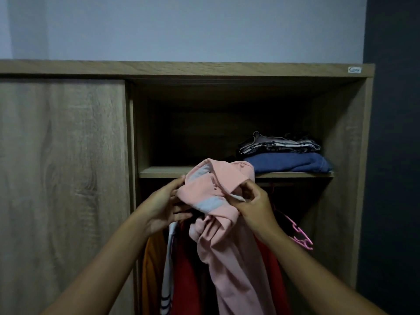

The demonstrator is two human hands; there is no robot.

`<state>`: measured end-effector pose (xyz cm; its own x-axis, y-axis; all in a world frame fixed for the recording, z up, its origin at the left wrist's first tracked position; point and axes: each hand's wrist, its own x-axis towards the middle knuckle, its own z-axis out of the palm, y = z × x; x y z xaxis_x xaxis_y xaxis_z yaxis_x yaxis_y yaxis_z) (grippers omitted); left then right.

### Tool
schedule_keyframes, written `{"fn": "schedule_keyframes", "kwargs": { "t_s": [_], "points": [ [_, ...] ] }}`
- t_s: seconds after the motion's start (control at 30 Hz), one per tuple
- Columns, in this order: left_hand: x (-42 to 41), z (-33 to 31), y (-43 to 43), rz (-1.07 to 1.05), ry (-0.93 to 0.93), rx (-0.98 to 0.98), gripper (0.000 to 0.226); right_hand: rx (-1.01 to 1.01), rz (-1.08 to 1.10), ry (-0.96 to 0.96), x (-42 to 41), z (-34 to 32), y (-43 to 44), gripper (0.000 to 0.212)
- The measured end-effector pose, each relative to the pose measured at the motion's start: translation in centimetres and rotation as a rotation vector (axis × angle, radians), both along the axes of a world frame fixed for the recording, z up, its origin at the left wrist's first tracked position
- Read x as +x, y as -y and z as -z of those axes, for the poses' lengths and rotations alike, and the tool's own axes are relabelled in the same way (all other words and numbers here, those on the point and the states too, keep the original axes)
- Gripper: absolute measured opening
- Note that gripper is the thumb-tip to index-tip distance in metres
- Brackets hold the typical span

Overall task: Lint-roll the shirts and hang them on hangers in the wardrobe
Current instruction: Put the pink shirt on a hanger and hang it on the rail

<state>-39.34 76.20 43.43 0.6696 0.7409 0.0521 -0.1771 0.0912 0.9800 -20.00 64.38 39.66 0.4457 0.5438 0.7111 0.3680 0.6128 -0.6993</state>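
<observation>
Grip, two bare hands: right hand (pixel 252 201) pinched narrow on the collar edge of the pink shirt (pixel 227 235), thumb and fingertips closed on a pale inner strip; left hand (pixel 163 208) cupped against the bunched shoulder from the side, fingers partly spread, holding the cloth up and not clamped tight. Item: pink shirt, soft matte knit, collar folded over, pale grey-white panels at shoulder and chest; upper part crumpled in a ball between the hands, lower part hanging limp in long folds, raised in front of the wardrobe (pixel 227 69) opening, just below the shelf (pixel 163 172). No hanger can be made out inside the shirt; judged to be the hanging step, not yet finished. Risks: the light collar pinch may let the cloth slip and drop; the crumpled shoulders may sit crooked or crease on a hanger; the trailing hem may snag the neighbouring garments. Adjacent: hung clothes (pixel 186 269) below, red, orange and white with dark stripes, packed close; pink hangers (pixel 300 235), thin moulded plastic, empty, to the right. On the shelf: folded blue garment (pixel 288 163), thick and soft, under a patterned dark-and-pale folded piece (pixel 279 145). Wardrobe: wood-grain laminate, flat boards, sliding door (pixel 63 178) closed over the left half.
</observation>
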Motion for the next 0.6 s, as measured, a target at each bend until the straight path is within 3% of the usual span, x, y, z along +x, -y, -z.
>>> {"fn": "schedule_keyframes", "kwargs": {
  "t_s": [0.1, 0.2, 0.4, 0.5, 0.6],
  "points": [
    [0.6, -0.4, 0.1, 0.030, -0.050, -0.005, 0.027, -0.013, 0.032, 0.045, 0.1, 1.0, 0.5, 0.036],
    [1.5, -0.7, 0.0, 0.003, -0.077, -0.005, 0.017, -0.016, 0.051, 0.149, 0.7, 1.9, 1.1, 0.029],
    [2.3, -1.5, 1.2, -0.015, 0.059, -0.003, 0.023, -0.115, -0.028, 0.212, 2.0, 3.8, 2.0, 0.027],
    [2.6, -1.7, 1.9, 0.028, 0.009, 0.058, 0.025, -0.162, -0.056, 0.198, 2.6, 4.1, 2.6, 0.038],
    [3.2, -0.7, 2.7, 0.048, -0.082, 0.124, 0.018, -0.189, -0.074, 0.062, 2.2, 3.8, 3.1, 0.042]
  ]
}}
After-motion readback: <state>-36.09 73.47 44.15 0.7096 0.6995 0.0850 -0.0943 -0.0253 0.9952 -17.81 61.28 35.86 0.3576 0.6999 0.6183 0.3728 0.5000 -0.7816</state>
